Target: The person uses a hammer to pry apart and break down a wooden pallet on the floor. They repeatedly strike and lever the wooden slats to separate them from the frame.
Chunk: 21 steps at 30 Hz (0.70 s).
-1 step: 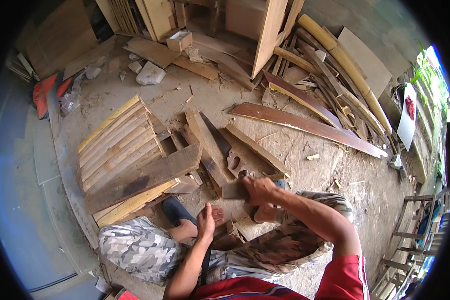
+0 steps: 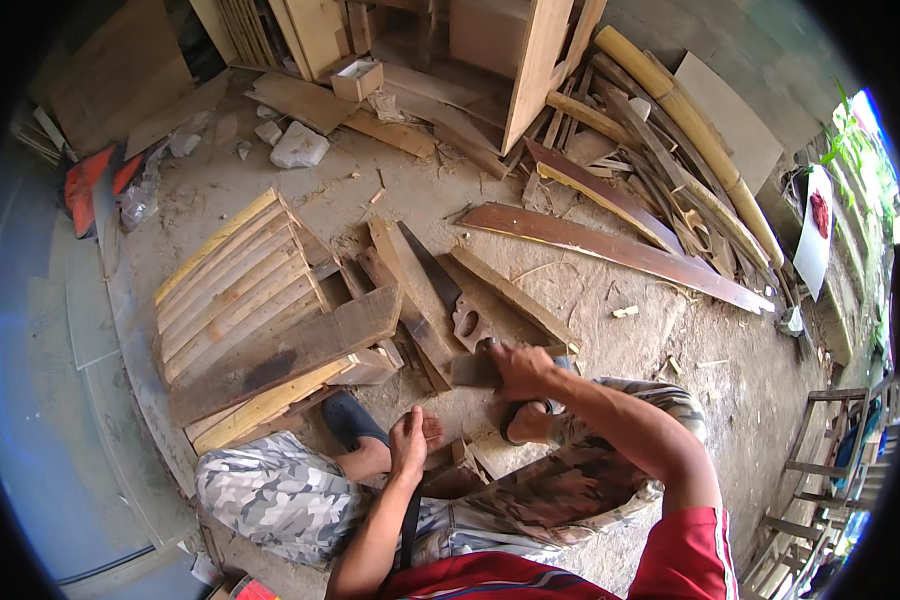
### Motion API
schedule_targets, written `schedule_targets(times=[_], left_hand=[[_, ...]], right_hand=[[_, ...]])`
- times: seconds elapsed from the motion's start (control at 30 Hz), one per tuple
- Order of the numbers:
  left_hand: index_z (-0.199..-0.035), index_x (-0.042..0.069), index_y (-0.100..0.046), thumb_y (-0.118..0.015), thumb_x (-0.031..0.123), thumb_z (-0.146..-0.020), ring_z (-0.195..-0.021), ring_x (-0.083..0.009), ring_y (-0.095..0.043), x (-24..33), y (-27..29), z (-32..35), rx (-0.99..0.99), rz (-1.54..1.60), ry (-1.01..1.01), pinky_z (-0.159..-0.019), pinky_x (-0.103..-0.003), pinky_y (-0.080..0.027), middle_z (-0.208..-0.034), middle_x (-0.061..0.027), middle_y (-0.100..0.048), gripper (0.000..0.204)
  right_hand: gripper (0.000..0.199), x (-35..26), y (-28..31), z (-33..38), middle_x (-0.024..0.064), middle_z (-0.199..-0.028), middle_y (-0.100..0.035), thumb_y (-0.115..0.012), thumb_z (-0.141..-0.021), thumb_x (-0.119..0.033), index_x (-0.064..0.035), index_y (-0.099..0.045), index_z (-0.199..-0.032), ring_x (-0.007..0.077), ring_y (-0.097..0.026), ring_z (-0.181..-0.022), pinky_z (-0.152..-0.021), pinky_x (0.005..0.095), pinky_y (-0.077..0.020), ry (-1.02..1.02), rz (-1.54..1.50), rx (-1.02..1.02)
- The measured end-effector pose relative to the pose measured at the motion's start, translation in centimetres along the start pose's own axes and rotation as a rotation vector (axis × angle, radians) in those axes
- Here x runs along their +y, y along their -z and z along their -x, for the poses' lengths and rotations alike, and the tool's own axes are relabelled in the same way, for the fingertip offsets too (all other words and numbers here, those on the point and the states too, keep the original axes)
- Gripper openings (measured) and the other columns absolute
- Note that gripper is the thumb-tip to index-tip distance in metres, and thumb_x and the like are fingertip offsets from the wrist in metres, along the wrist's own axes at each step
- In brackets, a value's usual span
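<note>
My right hand [image 2: 526, 372] is closed around a cleaver-like tool with a broad, flat, dark blade [image 2: 473, 371], held above the ground between my feet. My left hand [image 2: 414, 442] hovers over my lap to the left of the blade, thumb up and fingers stretched to the right, with nothing seen in it. A handsaw [image 2: 436, 268] with a wooden handle lies just beyond the blade, between two wooden boards. The left board [image 2: 407, 290] reaches close to the blade. A rough plank [image 2: 515, 300] lies at the saw's right. Short wood pieces [image 2: 460, 466] lie between my legs.
To the left sits a slatted wooden frame [image 2: 240, 290] with a dark plank [image 2: 290, 355] across it. A long reddish-brown board [image 2: 610, 255] lies ahead on the right. Behind it, scrap wood and a bamboo pole [image 2: 690, 140] lean on the wall. A white stone [image 2: 299, 146] lies farther back.
My right hand and the blade have shifted slightly, the blade a little to the right and up. The fingers of my left hand have moved slightly. The wood and saw stay put.
</note>
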<state>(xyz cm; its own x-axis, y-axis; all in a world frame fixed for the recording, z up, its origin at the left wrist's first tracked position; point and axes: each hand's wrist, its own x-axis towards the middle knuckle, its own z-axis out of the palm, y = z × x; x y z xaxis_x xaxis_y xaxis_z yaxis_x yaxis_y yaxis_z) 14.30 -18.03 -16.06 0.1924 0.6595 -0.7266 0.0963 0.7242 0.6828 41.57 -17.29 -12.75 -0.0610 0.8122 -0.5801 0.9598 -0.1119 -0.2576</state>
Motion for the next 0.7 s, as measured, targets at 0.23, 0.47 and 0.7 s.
schedule_targets(times=[0.23,0.47,0.7], left_hand=[[-0.078,0.006,-0.054,-0.058,0.035,-0.103,-0.055,-0.0084,-0.055,3.4,1.0,1.7,0.082,-0.105,-0.298,-0.051,-0.024,-0.045,-0.066,0.0008,-0.054,0.038],[-0.098,0.001,-0.062,-0.068,0.01,-0.092,-0.086,-0.0243,-0.061,11.0,2.5,5.2,0.426,-0.627,-1.169,-0.08,-0.037,-0.049,-0.092,-0.0103,-0.063,0.012],[-0.131,0.007,-0.056,-0.079,0.048,-0.078,-0.129,-0.0394,-0.044,20.2,1.8,1.9,0.438,-1.273,-1.214,-0.108,-0.053,-0.031,-0.141,-0.0152,-0.048,0.071]], right_hand=[[0.096,12.3,-2.1,-5.5,0.0182,-0.126,-0.062,-0.083,-0.069,-0.048,0.0014,-0.041,-0.139,0.0331,-0.062,-0.12,-0.096,0.0428,-0.0544,-0.643,-0.138,-0.052],[0.089,17.3,-5.1,-4.1,0.0183,-0.133,-0.054,-0.088,-0.065,-0.038,-0.014,-0.046,-0.14,0.0371,-0.055,-0.126,-0.1,0.0457,-0.0506,-0.649,-0.296,0.196],[0.073,20.5,-8.7,-4.2,0.0126,-0.129,-0.053,-0.084,-0.064,-0.023,-0.0249,-0.057,-0.132,0.0351,-0.049,-0.126,-0.101,0.0491,-0.0449,-0.317,-0.248,0.373]])
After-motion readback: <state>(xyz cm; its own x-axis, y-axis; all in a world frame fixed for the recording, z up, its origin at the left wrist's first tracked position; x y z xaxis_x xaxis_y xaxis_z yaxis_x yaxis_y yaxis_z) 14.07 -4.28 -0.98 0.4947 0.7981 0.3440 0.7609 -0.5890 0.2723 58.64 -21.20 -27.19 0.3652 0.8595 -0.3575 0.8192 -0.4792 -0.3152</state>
